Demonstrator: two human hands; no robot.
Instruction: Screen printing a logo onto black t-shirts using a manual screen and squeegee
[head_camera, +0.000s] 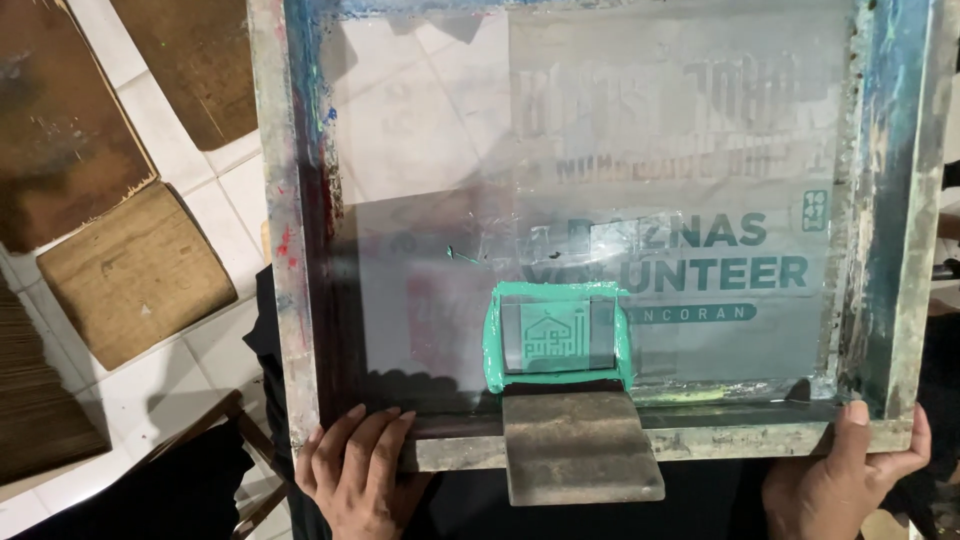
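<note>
A wooden screen-printing frame (288, 250) with a translucent mesh fills most of the head view. Green lettering and a small emblem show through the mesh. Teal ink (490, 340) rings the emblem in a square band. A worn wooden squeegee (578, 445) rests against the frame's near rail, below the ink. My left hand (355, 470) lies flat on the near rail at the left corner, fingers spread over the edge. My right hand (845, 475) grips the near right corner, thumb on top of the rail.
Brown cardboard and wooden boards (135, 270) lie on the white tiled floor (215, 200) to the left. A stack of corrugated sheets (40, 400) sits at the far left. Dark cloth (190, 490) and a wooden stand leg show under the frame.
</note>
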